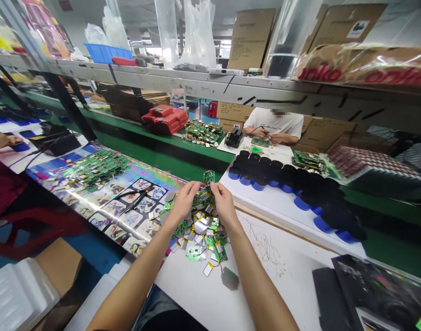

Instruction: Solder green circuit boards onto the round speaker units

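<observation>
A small green circuit board stands upright between my hands, above a heap of boards. My right hand is closed, thumb and fingers pinching the board's lower right edge. My left hand is closed too, its fingertips pinched together beside the board, where a thin reddish wire shows. Below lies the heap of green boards with flat silver battery cells, partly hidden by my hands. One silver cell with a yellow end lies at the near edge of the heap, on the white work surface.
Cut wire bits lie to the right, near a black printed box. Rows of black-and-blue round parts fill a white board. More circuit boards and black-handled pliers lie left. A co-worker sits opposite, beneath a metal shelf.
</observation>
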### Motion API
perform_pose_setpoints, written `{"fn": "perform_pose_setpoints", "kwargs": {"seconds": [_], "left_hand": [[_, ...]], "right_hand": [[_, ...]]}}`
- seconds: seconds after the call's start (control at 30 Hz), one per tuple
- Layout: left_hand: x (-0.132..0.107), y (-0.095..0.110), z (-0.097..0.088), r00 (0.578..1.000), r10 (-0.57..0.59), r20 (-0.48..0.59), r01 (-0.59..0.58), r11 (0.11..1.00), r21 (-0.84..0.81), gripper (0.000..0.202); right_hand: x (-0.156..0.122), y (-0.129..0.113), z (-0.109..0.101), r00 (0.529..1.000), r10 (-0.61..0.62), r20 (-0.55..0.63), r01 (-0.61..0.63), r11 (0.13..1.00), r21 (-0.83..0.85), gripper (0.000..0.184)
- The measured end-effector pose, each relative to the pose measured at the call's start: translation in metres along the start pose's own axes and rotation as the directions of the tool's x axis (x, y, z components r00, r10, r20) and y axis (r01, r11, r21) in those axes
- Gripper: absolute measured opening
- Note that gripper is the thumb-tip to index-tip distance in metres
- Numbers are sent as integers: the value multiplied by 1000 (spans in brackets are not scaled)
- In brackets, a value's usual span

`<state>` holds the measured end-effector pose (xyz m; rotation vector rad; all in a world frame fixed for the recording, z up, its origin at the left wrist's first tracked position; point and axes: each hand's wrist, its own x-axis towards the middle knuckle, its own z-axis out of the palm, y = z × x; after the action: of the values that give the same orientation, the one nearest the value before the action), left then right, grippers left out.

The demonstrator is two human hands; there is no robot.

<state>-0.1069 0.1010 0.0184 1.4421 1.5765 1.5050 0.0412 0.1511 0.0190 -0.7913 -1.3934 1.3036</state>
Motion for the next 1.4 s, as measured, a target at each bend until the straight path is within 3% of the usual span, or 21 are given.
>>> {"fn": "perform_pose_setpoints", "kwargs": {"seconds": [0.23,0.43,0.57,0.73,0.9,1.2,1.4], "left_hand": [[-14,-1,33,997,11,-74,-17,996,-86,36],[1,30,39,991,100,-83,-110,986,-129,33],[11,46,45,989,125,-81,-136,979,-153,38],[17,49,45,981,116,-155,-138,980,-141,37],[19,45,31,985,125,-116,-136,987,-91,43],[21,29,23,992,112,-58,-116,991,-73,46],[19,34,19,994,110,-20,-111,992,-64,43]], "right_hand": [[-4,1,14,998,-21,-51,25,997,74,31],[-5,-29,-2,982,-120,-144,121,993,-1,24],[-8,-43,-6,972,-169,-164,179,983,49,25],[-8,-40,1,991,57,-120,-12,938,348,39],[-3,-30,-1,982,186,-11,-163,886,433,40],[-8,-15,8,975,224,11,-204,866,456,36],[-9,-28,-2,976,211,47,-212,897,387,40]]}}
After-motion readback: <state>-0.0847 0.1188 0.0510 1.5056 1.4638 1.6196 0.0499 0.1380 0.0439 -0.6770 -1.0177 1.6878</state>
